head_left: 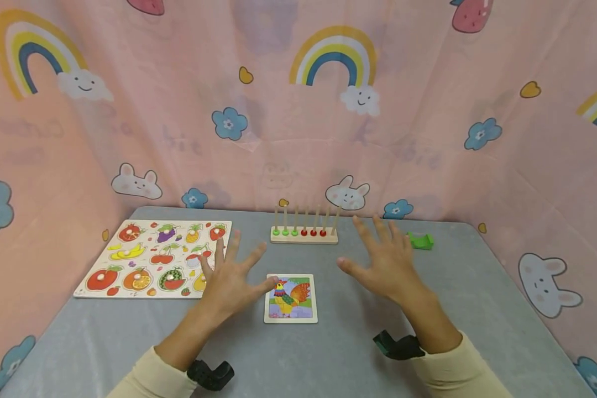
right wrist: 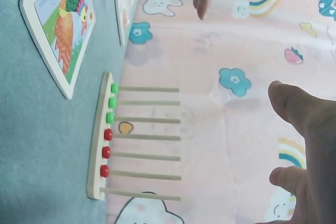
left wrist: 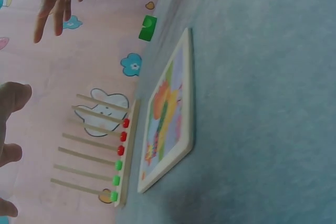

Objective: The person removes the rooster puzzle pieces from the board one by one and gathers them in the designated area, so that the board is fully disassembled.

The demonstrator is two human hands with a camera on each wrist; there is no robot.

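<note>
Both hands hover above the table with fingers spread and hold nothing. My left hand (head_left: 232,282) is between the fruit puzzle board (head_left: 189,294) and a small rooster puzzle (head_left: 291,298), its thumb overlapping the puzzle's upper left corner in the head view. To the right of the rooster puzzle is my right hand (head_left: 390,268), in front of a wooden peg stand (head_left: 304,239). Green beads (right wrist: 112,102) and red beads (right wrist: 106,152) sit low on its upright pegs, and the end peg is bare. Part of the fruit board is hidden behind the left fingers.
A small green plastic piece (head_left: 420,241) lies at the back right, beyond the right hand. Grey cloth covers the table (head_left: 477,309). A pink patterned curtain (head_left: 278,155) closes off the back and both sides. Each wrist carries a black camera mount (head_left: 211,376).
</note>
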